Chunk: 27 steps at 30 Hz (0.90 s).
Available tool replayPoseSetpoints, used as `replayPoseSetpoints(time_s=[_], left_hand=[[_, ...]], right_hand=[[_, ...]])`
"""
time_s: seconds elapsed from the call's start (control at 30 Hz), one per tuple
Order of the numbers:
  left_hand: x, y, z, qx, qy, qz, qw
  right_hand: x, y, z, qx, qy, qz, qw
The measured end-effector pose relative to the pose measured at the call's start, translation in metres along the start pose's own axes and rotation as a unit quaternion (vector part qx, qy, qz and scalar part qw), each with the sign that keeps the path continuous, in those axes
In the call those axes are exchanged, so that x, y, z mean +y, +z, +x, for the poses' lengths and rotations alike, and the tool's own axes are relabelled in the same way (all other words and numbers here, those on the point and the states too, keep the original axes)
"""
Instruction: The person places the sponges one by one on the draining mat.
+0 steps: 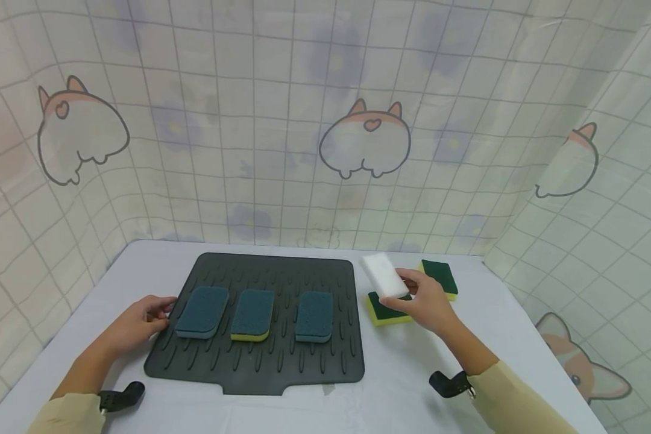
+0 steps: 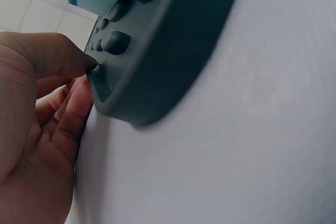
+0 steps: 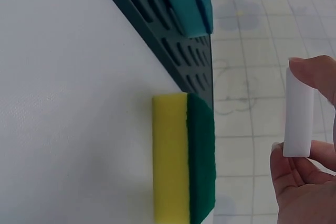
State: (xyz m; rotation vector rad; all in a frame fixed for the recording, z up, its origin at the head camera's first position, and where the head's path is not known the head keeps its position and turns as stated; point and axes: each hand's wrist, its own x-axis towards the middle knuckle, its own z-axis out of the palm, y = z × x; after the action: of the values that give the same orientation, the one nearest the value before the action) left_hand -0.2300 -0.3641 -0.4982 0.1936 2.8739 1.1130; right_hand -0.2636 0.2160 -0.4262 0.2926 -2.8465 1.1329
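My right hand pinches a white sponge block and holds it in the air, just right of the dark ribbed mat. In the right wrist view the white block stands between thumb and fingers, above a yellow-and-green sponge lying on the table. My left hand is at the mat's left edge; its thumb presses on the mat rim while the curled fingers lie against its side. Three teal sponges lie in a row on the mat: left, middle, right.
A second yellow-and-green sponge lies at the back right of the white table. Tiled curtain walls close in the back and both sides. Black straps sit on both wrists.
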Motion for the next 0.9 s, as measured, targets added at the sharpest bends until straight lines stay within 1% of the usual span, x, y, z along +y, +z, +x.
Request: replayPoseSetpoints(time_s=[0.2, 0.43, 0.67, 0.9], left_hand=[[-0.003, 0.001, 0.001, 0.004, 0.000, 0.004, 1.0000], [-0.007, 0.004, 0.002, 0.003, -0.004, 0.003, 1.0000], [-0.003, 0.002, 0.000, 0.003, -0.008, 0.002, 1.0000], [0.001, 0.001, -0.001, 0.004, -0.007, 0.006, 0.9999]], right_hand=[[-0.006, 0.004, 0.003, 0.001, 0.000, 0.001, 1.000], [-0.009, 0.011, 0.007, -0.009, -0.005, 0.024, 1.000], [-0.016, 0.018, 0.009, -0.014, -0.019, 0.035, 0.999], [-0.021, 0.023, 0.012, -0.017, -0.016, 0.035, 0.999]])
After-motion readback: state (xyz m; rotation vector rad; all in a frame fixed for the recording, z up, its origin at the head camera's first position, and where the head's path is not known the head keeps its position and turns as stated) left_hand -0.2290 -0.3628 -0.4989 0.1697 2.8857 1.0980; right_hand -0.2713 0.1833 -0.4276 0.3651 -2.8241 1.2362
